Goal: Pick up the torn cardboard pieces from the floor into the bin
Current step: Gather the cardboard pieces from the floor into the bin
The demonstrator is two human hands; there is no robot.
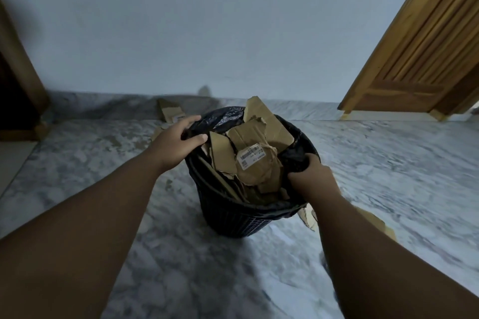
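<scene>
The bin (233,215) is a black lattice basket lined with a black plastic bag (223,118). It sits in the middle of my view, on or just over the floor, and I cannot tell whether its base touches. It is stuffed with torn cardboard pieces (220,155), brown and ragged-edged, and several poke above the rim. The top one carries a white printed label (252,159).

The left hand (178,137) is curled over the far-left rim, thumb inside, clamped on bag and rim together. The right hand (311,179) is closed round the near-right rim, bunching the bag there.

The floor (103,163) is grey-white marble, with a matching skirting along the foot of a pale plain wall (207,21). A wooden door (420,59) stands at the right, and a dark wooden frame (18,72) at the left edge.

More cardboard lies outside the bin. One strip (172,111) rests at the foot of the wall beyond the left hand. Another scrap (308,217) lies on the floor just beside the bin, partly hidden under the right forearm. The label's print is too blurred for me to read, and the floor's pattern is smeared.
</scene>
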